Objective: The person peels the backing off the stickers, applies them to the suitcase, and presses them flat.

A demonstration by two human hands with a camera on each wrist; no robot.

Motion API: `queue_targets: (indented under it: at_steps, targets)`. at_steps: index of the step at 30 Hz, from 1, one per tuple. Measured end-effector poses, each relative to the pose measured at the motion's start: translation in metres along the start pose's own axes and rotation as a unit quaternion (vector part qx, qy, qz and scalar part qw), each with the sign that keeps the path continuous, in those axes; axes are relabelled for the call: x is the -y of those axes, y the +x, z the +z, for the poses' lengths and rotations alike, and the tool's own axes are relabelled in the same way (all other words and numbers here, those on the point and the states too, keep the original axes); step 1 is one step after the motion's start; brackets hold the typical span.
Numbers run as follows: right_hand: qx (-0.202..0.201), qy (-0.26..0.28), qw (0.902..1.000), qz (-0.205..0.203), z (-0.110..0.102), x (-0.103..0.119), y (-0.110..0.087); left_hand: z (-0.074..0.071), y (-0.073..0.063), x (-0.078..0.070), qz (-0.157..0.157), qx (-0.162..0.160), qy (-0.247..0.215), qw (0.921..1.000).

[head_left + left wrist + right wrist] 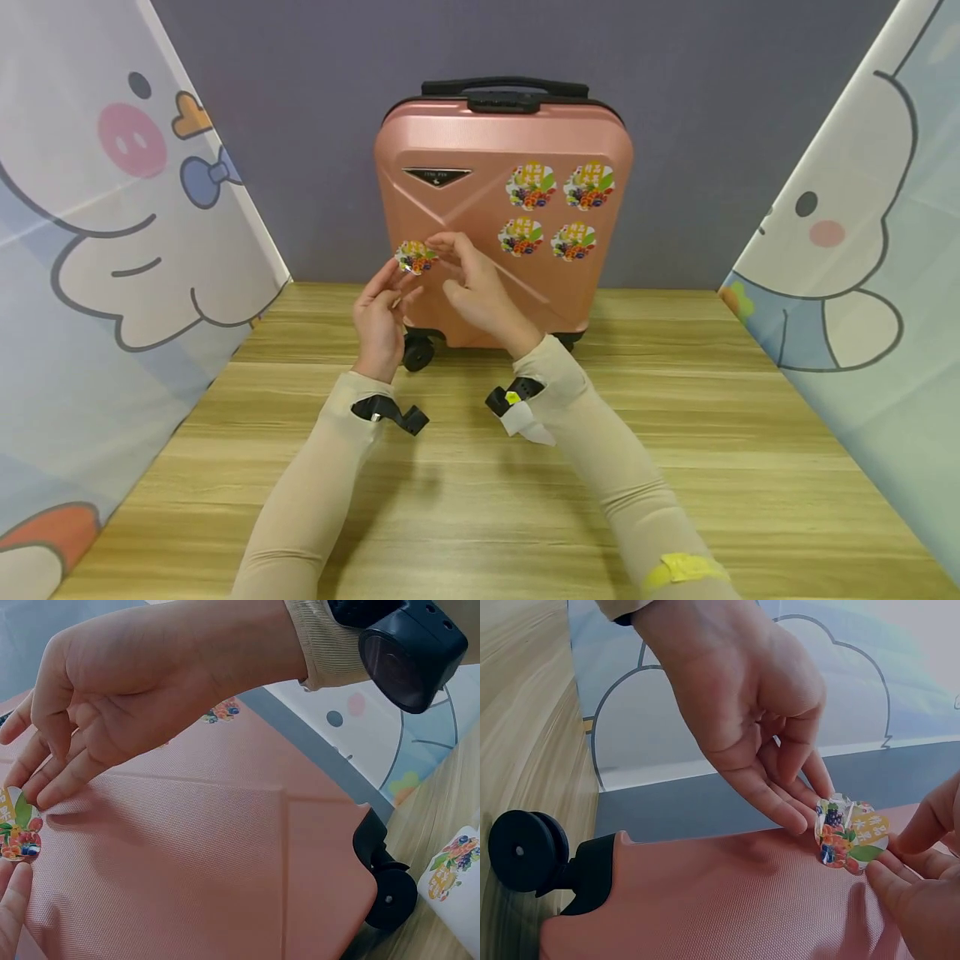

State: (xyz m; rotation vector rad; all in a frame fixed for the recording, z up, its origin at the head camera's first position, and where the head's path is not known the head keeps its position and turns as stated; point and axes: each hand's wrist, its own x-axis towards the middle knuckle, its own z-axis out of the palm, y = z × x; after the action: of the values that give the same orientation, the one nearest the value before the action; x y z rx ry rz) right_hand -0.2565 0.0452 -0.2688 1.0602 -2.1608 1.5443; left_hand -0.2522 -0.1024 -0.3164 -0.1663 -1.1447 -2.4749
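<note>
A round fruit-print sticker (416, 257) lies against the lower left front of an upright pink suitcase (465, 312). My left hand (379, 321) touches its left edge with extended fingertips. From the right, my right hand (480, 283) touches the opposite edge, its thumb held apart from the sticker. In the right wrist view, the sticker (850, 834) looks slightly creased and glossy between both hands' fingertips. Several matching stickers, among them an upper one (531, 186), sit on the suitcase's right half. Part of the sticker is cut off in the left wrist view.
The suitcase stands on a wood-grain table (450, 517) before a grey panel (300, 100). Cartoon-print panels (832, 208) flank it. A black wheel (418, 353) shows at its lower left. White paper (525, 421) hangs by my right wrist.
</note>
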Motion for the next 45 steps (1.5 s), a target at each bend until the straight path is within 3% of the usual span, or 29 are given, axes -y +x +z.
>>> queue_targets:
  at_steps: [10,18,23,27,32,39,45]
  targets:
    - [0.011,-0.075,0.9969,0.019,0.004,0.002,-0.003,0.001,0.002,0.001,-0.003,0.007,0.003,1.0000]
    - [0.019,-0.131,0.9907,0.029,0.004,0.002,-0.006,0.005,-0.002,-0.004,-0.012,0.032,0.022,0.9992]
    - [0.019,-0.156,0.9876,0.004,0.001,0.001,-0.007,0.007,-0.004,-0.006,-0.014,0.044,0.037,0.9983]
    - [-0.004,-0.132,0.9902,-0.045,-0.002,-0.002,-0.005,0.008,-0.006,-0.007,-0.017,0.054,0.046,0.9973]
    - [-0.010,-0.046,0.9957,-0.079,-0.003,-0.009,0.001,0.006,-0.007,-0.008,-0.021,0.063,0.051,0.9965]
    - [0.021,-0.015,0.9981,-0.056,-0.003,-0.014,0.006,0.004,-0.010,-0.010,-0.017,0.063,0.073,0.9952]
    - [0.022,-0.012,0.9989,-0.039,-0.003,-0.011,0.006,0.000,-0.012,-0.008,-0.010,0.091,0.083,0.9923]
